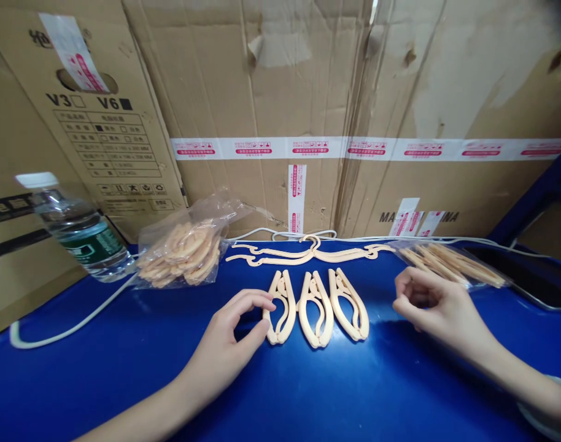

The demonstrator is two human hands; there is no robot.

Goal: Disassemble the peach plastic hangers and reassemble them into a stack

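Three folded peach-coloured folding hangers lie in a row on the blue table: a left one (pixel 288 316), a middle one (pixel 329 316) and a right one (pixel 361 313). My left hand (pixel 237 328) is beside the left hanger, thumb and fingers apart, fingertips at its outer edge. Behind the row are unfolded hangers (pixel 280 253) with arms spread and a hook (pixel 315 240) upward. My right hand (pixel 434 301) hovers right of the row, fingers curled toward the thumb, with nothing visible in it.
A clear bag of folded hangers (pixel 183 252) sits at the back left, near a water bottle (pixel 89 236). Another bag of hangers (pixel 450 264) lies at the right, next to a dark flat device (pixel 533 285). A white cable (pixel 73 334) crosses the table (pixel 280 399). Cardboard boxes (pixel 262 92) stand behind.
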